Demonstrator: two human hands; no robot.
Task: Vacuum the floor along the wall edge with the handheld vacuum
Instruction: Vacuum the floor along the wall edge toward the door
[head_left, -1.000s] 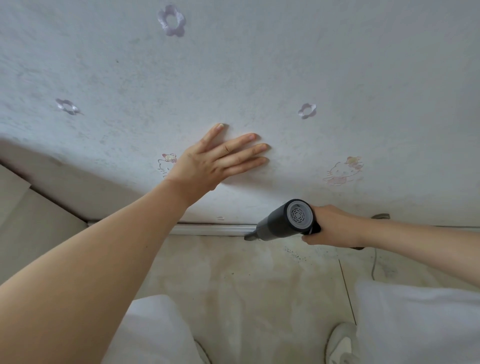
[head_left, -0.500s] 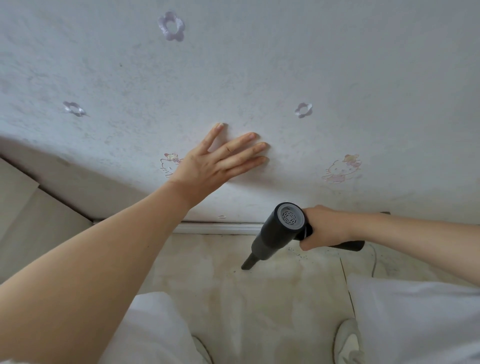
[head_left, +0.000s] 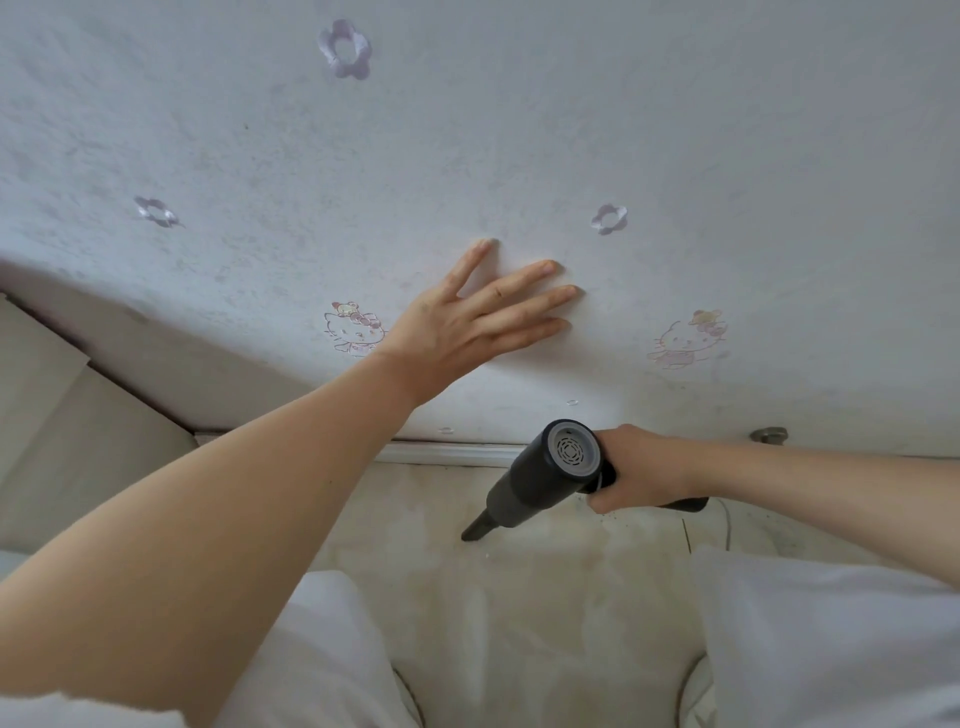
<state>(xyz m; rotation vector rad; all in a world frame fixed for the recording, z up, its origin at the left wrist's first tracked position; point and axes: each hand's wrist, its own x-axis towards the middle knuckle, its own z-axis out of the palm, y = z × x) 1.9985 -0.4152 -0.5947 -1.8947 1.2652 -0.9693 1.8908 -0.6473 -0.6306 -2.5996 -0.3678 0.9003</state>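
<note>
A dark grey handheld vacuum with a pale round vent at its rear points down and to the left. Its narrow nozzle tip rests on the beige floor, a little out from the white baseboard. My right hand is closed around the vacuum's handle, coming in from the right. My left hand lies flat on the pale wall with its fingers spread, above and left of the vacuum.
Dark specks of dirt lie on the floor under my right hand. A thin cord and a metal fitting sit at the wall's foot on the right. A beige panel stands at left. My white-clad knees fill the bottom.
The vacuum has swung from lying along the baseboard to pointing down, and its nozzle has come away from the wall onto the open floor. My left hand stays on the wall.
</note>
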